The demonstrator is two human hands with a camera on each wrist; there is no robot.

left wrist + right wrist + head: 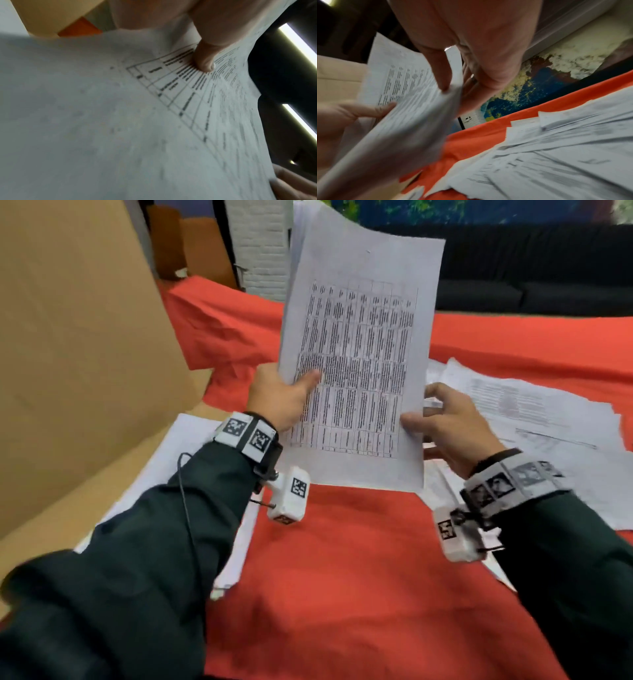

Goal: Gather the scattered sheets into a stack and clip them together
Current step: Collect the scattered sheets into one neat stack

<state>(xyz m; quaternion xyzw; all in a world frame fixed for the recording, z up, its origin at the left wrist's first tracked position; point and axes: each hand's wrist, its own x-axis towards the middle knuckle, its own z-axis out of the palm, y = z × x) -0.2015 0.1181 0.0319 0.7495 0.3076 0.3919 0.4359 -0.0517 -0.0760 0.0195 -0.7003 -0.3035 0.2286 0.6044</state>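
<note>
I hold the gathered sheets point(356, 364) upright above the red cloth point(342, 559): my left hand point(277, 398) pinches their left edge, thumb on the printed table, and my right hand point(448, 426) pinches the right edge. I'd square the edges before adding the loose sheets point(548, 419) lying beyond. The print is too blurred to read.

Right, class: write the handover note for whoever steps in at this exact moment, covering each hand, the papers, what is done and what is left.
Left hand: grips the held sheets at their left edge, thumb on the printed table.
Right hand: pinches their right edge.
The held sheets are raised, upright, above the red cloth.
Loose sheets still lie spread on the cloth to the right; more paper lies under the left forearm.
Done: some sheets gathered.
Left: collect the rest, square the stack, clip it. No clip in view.
</note>
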